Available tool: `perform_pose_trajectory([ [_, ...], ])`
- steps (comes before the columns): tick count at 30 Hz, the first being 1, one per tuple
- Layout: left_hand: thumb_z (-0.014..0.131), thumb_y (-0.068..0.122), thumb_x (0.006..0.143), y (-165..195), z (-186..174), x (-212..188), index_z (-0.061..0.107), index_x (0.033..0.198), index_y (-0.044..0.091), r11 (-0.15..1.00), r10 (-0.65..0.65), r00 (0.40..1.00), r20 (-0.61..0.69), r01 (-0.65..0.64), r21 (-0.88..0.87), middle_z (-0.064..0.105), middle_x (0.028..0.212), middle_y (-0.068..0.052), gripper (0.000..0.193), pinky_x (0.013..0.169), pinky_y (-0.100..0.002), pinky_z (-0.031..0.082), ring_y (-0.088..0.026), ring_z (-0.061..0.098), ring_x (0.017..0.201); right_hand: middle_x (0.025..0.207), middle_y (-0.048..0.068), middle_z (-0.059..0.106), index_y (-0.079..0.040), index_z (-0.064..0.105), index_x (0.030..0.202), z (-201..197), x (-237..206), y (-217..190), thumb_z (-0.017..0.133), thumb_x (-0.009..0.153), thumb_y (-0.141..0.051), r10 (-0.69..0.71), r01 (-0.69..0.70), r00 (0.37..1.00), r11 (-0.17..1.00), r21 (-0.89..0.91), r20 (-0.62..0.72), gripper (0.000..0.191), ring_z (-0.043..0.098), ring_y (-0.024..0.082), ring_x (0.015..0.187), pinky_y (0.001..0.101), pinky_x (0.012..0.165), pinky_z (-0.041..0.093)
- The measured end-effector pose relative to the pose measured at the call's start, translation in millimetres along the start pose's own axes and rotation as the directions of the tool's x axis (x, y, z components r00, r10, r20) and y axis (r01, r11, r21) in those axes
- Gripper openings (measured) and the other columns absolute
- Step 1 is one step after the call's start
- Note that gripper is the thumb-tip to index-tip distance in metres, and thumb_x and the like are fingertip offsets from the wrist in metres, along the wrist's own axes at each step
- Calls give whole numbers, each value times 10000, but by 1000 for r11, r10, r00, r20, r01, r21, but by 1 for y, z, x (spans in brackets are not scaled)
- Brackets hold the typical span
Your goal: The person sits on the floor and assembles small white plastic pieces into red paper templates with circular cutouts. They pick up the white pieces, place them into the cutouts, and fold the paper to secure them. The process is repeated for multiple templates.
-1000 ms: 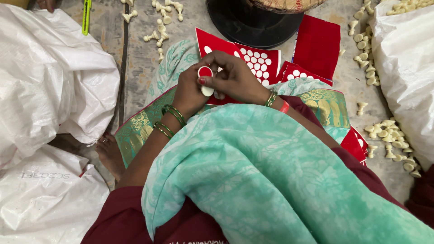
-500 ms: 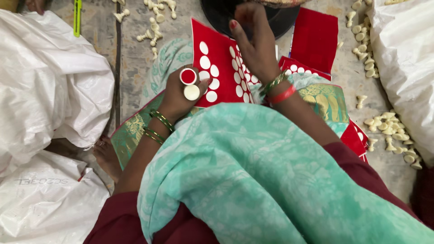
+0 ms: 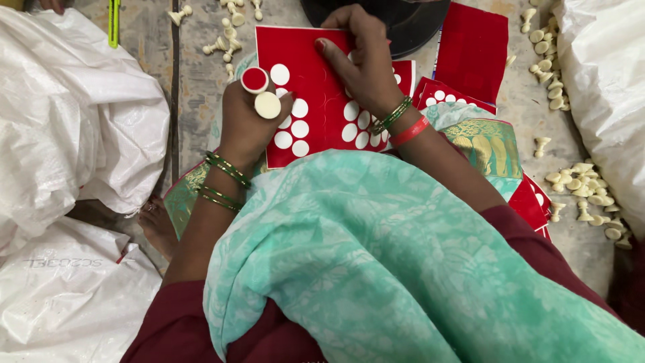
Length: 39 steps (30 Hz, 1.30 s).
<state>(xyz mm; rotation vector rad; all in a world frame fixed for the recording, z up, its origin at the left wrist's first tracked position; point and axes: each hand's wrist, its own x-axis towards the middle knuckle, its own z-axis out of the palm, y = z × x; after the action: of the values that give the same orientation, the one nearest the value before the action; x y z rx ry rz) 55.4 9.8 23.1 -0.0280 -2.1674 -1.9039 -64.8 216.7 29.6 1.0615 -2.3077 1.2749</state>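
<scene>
A wide green scarf [image 3: 376, 269] is covering the person's lap and filling the lower half of the view, from about four o'clock round to eight. White sacks [image 3: 74, 128] are bulging along the nine o'clock side, and another sack [image 3: 605, 87] is sitting at two to three o'clock. The stone floor [image 3: 195, 81] is showing between them.

Just above centre, toward twelve o'clock, a red sticker sheet [image 3: 316, 87] is lying on the lap. It is a bright red rectangle dotted with white circles where round stickers have been lifted, clustered near its lower left and lower right; the middle is plain red with faint circle outlines. More red sheets [image 3: 480, 50] are lying at one o'clock, next to a black bowl [image 3: 410, 27] at the top edge.

The right hand [image 3: 366, 67] is resting on the sheet, its fingers curled and pressing on the red surface; whether it is pinching a sticker I cannot tell. The left hand [image 3: 248, 124], at ten o'clock from centre, is closing its fingers around two small pegs: one with a red round top [image 3: 254, 80], one with a cream round top [image 3: 267, 105], both standing over the sheet's left edge.

Small cream pegs [image 3: 584, 181] are lying scattered on the floor at three o'clock, and a few more at eleven.
</scene>
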Motion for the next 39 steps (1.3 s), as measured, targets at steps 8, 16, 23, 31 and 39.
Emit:
perform_pose_trajectory([
  [8, 822, 36, 884, 8, -5, -4, 511, 776, 106, 982, -121, 992, -42, 113, -153, 568, 753, 67, 337, 614, -256, 486, -33, 531, 704, 1206, 102, 619, -45, 629, 1242, -12, -21, -66, 900, 892, -147, -60, 56, 985, 998, 26, 161, 454, 660, 254, 1111, 350, 962, 569],
  [16, 819, 5, 870, 3, -5, -5, 506, 782, 111, 970, -98, 995, 7, 97, -225, 567, 765, 68, 341, 636, -248, 490, -32, 533, 715, 1210, 97, 675, -35, 673, 1279, 1, -27, -57, 864, 900, -111, 83, -165, 948, 953, 256, 306, 432, 718, 180, 1086, 320, 985, 610],
  [23, 811, 67, 933, 3, 2, -7, 668, 897, 31, 993, 116, 992, -48, -115, 23, 695, 802, 18, 152, 646, -259, 523, -48, 626, 736, 1026, 66, 696, -2, 712, 1186, 0, -29, -49, 817, 917, -83, 115, -190, 933, 962, 195, 340, 300, 669, 125, 893, 275, 829, 587],
  [31, 806, 87, 936, -4, 6, -9, 660, 913, 25, 993, 114, 993, -43, -113, 30, 672, 802, 11, 160, 656, -271, 517, -59, 602, 744, 964, 25, 742, 15, 736, 1082, -3, -23, -37, 704, 1007, -59, 220, -326, 906, 908, 265, 363, 110, 681, 66, 857, 238, 756, 575],
  [39, 829, 142, 939, -15, 9, -9, 617, 870, 13, 987, 98, 994, -49, -91, 131, 640, 773, -34, 257, 658, -295, 505, -93, 567, 729, 988, 27, 706, -8, 669, 1041, -8, -13, -30, 650, 999, -13, 343, -492, 865, 726, 480, 367, 46, 676, 72, 860, 233, 774, 586],
])
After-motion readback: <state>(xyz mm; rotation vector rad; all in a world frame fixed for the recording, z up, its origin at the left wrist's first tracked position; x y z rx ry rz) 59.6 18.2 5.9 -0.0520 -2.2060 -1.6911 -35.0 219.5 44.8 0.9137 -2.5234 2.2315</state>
